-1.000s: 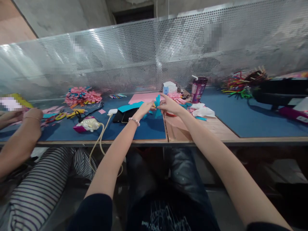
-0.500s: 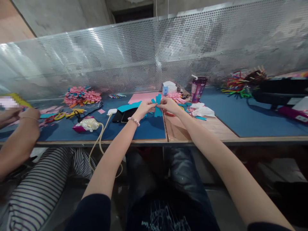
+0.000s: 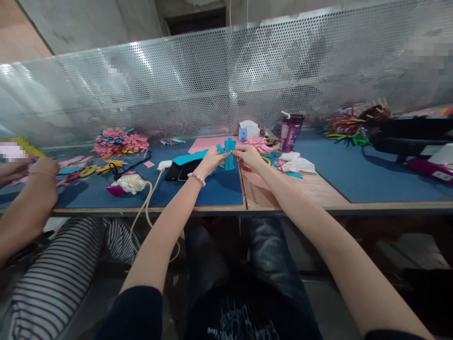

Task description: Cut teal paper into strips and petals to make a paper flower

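A bundle of blue strips (image 3: 230, 161), fanned out like a flower, is held up between my two hands above the table. My left hand (image 3: 213, 161), with a beaded bracelet on the wrist, pinches it from the left. From the right, my right hand (image 3: 249, 156) grips it with thumb and fingers closed. The strips' centre is partly covered by my fingertips. Just left of my left hand, a flat blue sheet (image 3: 187, 158) rests on a black phone-like object (image 3: 177, 171). A pink sheet (image 3: 212, 143) lies behind my hands.
A purple cup with a straw (image 3: 292, 132), white tissue (image 3: 299, 163) and pink flower-like strips (image 3: 256, 141) stand to the right. A cabled glue gun (image 3: 129, 183) lies left. Further left, a co-worker's arm (image 3: 38, 198) reaches over the table. A perforated metal panel (image 3: 198, 80) rises behind.
The blue strips have turned slightly and spread wider between my fingers. Both hands stay in nearly the same place, still pinching.
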### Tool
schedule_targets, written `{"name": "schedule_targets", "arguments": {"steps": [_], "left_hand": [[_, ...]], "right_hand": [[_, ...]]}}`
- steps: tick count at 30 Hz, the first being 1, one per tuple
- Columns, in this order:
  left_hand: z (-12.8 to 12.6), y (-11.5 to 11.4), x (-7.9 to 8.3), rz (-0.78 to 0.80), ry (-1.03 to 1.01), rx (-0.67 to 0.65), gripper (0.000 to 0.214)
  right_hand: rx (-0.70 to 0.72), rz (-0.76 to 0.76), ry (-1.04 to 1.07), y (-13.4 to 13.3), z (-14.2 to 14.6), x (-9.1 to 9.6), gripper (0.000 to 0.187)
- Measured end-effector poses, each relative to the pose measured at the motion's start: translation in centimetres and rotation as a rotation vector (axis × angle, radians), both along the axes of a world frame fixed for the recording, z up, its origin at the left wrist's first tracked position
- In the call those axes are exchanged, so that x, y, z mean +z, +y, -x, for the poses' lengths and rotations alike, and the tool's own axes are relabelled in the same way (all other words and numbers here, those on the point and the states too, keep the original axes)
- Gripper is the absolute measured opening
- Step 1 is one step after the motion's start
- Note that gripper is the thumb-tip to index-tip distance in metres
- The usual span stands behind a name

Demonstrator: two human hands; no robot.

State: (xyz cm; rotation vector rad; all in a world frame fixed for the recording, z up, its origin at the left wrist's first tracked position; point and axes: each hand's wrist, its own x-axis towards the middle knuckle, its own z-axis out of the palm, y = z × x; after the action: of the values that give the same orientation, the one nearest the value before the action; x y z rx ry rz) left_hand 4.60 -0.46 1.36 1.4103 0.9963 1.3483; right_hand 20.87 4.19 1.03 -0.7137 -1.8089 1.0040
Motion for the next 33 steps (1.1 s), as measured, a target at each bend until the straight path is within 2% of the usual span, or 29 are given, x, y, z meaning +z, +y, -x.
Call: {"name": "schedule_targets", "arguments": {"steps": [3,8,12,20,24,30,33], "left_hand": [[0.2,0.1,-0.2,-0.092,0.041,-0.005,0.033],[0.3,0.5,-0.5,-0.104,0.128,0.126,0.028],[0.2,0.4,-0.4,-0.113,0.158,0.171,0.027],[0.2,0.5,-0.6,-0.109,0.162,0.174,0.032],[0.4,0.8,-0.8,-0.112,0.137,0.156,0.031],[0.6,0.8,-0.7,-0.089,0.108,0.231,0.027],[0.6,0.7,-0.6,-0.086,0.108,0.249,0.024]], "right_hand": [[-0.018,0.044,0.029,-0.2,0.1,0.0,0.040],[-0.036,0.100,0.088,0.2,0.4,-0.5,0.046],[-0.037,0.159,0.110,0.7,0.6,-1.1,0.044],[-0.089,0.170,0.210,2.1,0.8,-1.9,0.040],[-0.049,0.202,0.251,2.4,0.7,-2.0,0.038],[0.014,0.293,0.375,1.8,0.6,-1.3,0.032],[0.085,0.285,0.389,1.6,0.6,-1.1,0.035]]}}
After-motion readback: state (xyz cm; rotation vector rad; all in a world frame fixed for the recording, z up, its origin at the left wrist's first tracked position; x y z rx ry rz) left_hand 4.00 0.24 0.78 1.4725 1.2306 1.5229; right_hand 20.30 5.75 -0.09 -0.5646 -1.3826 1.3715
